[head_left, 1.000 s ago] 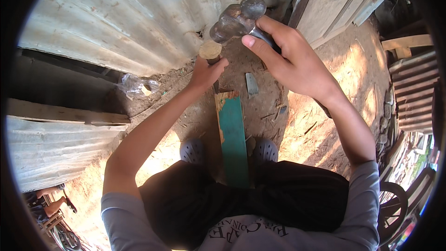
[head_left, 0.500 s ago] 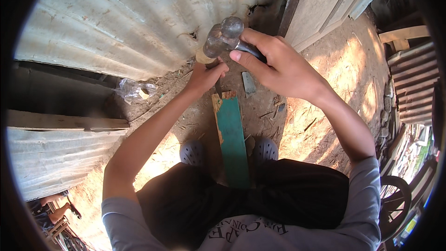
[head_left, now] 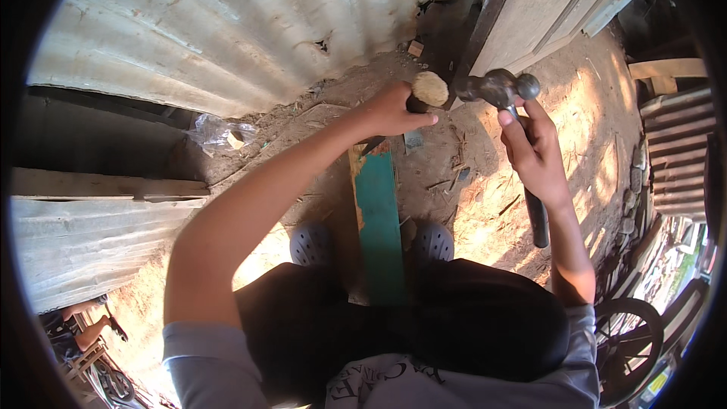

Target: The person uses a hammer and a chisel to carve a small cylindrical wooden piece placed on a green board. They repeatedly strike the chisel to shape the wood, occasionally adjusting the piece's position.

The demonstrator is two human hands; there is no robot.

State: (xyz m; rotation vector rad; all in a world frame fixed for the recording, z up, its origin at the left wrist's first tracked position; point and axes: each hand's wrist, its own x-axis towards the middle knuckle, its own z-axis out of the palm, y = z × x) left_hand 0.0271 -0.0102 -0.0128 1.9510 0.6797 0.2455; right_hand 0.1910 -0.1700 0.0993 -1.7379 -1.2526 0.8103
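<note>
My left hand (head_left: 388, 111) is wrapped round a chisel (head_left: 430, 89), whose frayed, pale wooden butt leans to the right. Its dark blade slants down to the chipped far end of a green-painted board (head_left: 379, 220); whether the edge touches the wood is hard to see behind my hand. Bare, splintered wood shows along that end and down the board's left side. In my right hand (head_left: 539, 167) is a ball-peen hammer (head_left: 496, 89), gripped by its dark handle, its head just right of the chisel's butt and apart from it. The board's near end lies between my legs.
Corrugated metal sheets (head_left: 189, 30) stand ahead and a wooden panelled door (head_left: 556, 11) at the far right. A clear plastic bag (head_left: 216, 132) and wood chips lie on the dirt ground. A wheel (head_left: 628, 337) is at my right; another person's legs (head_left: 91, 326) show lower left.
The chisel has tipped over to the right with my left hand. My right hand has drawn the hammer away from the chisel's butt, to the right.
</note>
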